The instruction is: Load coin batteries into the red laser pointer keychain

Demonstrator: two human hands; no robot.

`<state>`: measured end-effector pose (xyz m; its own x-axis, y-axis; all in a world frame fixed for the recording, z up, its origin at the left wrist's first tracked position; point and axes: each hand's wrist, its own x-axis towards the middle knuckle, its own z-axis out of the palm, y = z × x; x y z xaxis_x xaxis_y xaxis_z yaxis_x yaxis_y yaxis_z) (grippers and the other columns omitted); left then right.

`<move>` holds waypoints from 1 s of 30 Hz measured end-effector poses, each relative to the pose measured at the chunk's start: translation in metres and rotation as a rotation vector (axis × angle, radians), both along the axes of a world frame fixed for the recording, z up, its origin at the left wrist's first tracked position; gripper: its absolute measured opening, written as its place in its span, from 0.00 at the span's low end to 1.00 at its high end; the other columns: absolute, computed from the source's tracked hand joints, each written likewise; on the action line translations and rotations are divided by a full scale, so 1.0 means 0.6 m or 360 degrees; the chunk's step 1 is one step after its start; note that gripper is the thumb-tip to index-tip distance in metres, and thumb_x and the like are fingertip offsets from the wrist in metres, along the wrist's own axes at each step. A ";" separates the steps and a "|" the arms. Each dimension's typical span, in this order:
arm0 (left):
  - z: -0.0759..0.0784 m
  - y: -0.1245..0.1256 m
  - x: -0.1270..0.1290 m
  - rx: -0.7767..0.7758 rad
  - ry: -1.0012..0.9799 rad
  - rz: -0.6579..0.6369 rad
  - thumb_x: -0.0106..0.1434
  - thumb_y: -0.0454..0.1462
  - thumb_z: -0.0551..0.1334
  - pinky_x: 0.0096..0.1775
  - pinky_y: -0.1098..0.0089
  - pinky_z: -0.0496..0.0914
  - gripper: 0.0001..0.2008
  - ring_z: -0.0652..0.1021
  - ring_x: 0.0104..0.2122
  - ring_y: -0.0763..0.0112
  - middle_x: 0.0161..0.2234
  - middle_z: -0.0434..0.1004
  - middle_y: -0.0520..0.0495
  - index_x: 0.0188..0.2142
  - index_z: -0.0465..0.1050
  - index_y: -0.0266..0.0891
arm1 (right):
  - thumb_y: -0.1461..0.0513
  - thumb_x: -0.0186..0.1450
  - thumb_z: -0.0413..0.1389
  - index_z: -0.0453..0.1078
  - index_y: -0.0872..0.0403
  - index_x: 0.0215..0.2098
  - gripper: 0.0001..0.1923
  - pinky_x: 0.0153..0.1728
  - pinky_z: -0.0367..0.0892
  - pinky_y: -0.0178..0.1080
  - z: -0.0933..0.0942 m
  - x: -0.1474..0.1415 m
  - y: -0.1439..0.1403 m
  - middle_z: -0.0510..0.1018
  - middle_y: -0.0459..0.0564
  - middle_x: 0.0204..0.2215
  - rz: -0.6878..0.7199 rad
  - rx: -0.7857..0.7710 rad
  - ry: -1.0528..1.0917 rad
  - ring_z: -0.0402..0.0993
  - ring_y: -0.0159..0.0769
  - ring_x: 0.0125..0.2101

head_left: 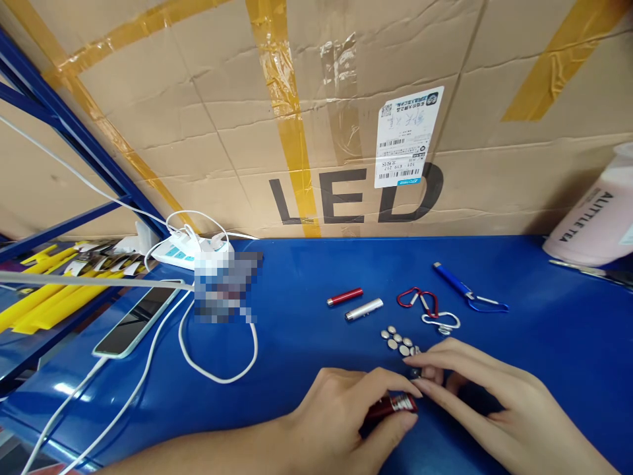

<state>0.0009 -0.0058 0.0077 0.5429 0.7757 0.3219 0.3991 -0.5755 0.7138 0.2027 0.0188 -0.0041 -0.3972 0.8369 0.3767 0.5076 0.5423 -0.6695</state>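
Note:
My left hand (341,412) grips a small red metal tube (393,404), a keychain flashlight body, low over the blue table. My right hand (487,392) meets it from the right, its fingertips pinching a small dark piece (414,373) at the tube's open end. Several silver button cells (398,340) lie just beyond my fingers. Farther back lie another red tube (345,297), a silver tube (364,309), a red carabiner (418,298), a silver carabiner (441,321) and a blue flashlight with a blue clip (462,285).
A large cardboard box marked LED (346,112) walls off the back. A phone (138,318) on a white cable and a power strip (190,251) sit at the left, by blue shelving with yellow items (49,290). A pink cup (596,214) stands far right.

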 end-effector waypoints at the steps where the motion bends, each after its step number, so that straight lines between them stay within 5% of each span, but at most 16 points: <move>1: 0.000 0.000 0.000 -0.0003 -0.0003 0.0012 0.64 0.33 0.56 0.31 0.79 0.69 0.09 0.76 0.25 0.74 0.29 0.77 0.47 0.43 0.70 0.32 | 0.58 0.63 0.55 0.75 0.49 0.36 0.07 0.28 0.75 0.28 -0.001 0.001 0.001 0.79 0.45 0.30 0.0009 -0.0006 -0.0018 0.77 0.32 0.27; 8: -0.009 0.001 -0.003 -0.0198 -0.0072 0.0132 0.66 0.34 0.56 0.28 0.78 0.67 0.09 0.73 0.23 0.76 0.27 0.74 0.51 0.45 0.67 0.36 | 0.57 0.64 0.54 0.75 0.47 0.37 0.09 0.28 0.76 0.31 -0.009 0.014 0.003 0.80 0.48 0.35 -0.0026 -0.0053 -0.0064 0.78 0.38 0.35; 12: -0.014 0.005 -0.005 -0.0273 -0.0092 0.0209 0.66 0.35 0.56 0.32 0.76 0.69 0.10 0.74 0.28 0.74 0.35 0.75 0.49 0.47 0.67 0.41 | 0.57 0.65 0.53 0.76 0.48 0.34 0.09 0.29 0.75 0.32 -0.001 0.013 0.003 0.79 0.49 0.33 0.0020 -0.0165 -0.0004 0.78 0.37 0.33; 16: -0.015 0.008 -0.004 -0.0289 -0.0018 0.0275 0.65 0.36 0.58 0.34 0.74 0.69 0.11 0.73 0.32 0.70 0.31 0.73 0.52 0.48 0.67 0.43 | 0.56 0.64 0.54 0.75 0.49 0.29 0.10 0.26 0.74 0.31 0.007 0.005 -0.001 0.79 0.48 0.29 -0.0042 -0.0212 0.0070 0.77 0.36 0.30; 30: -0.015 0.010 0.000 -0.0065 -0.0067 0.0062 0.67 0.35 0.57 0.36 0.74 0.70 0.06 0.72 0.34 0.70 0.32 0.75 0.47 0.41 0.71 0.36 | 0.56 0.60 0.58 0.76 0.48 0.25 0.09 0.24 0.70 0.32 0.017 -0.005 -0.012 0.78 0.46 0.24 -0.0017 -0.0272 0.0216 0.75 0.34 0.25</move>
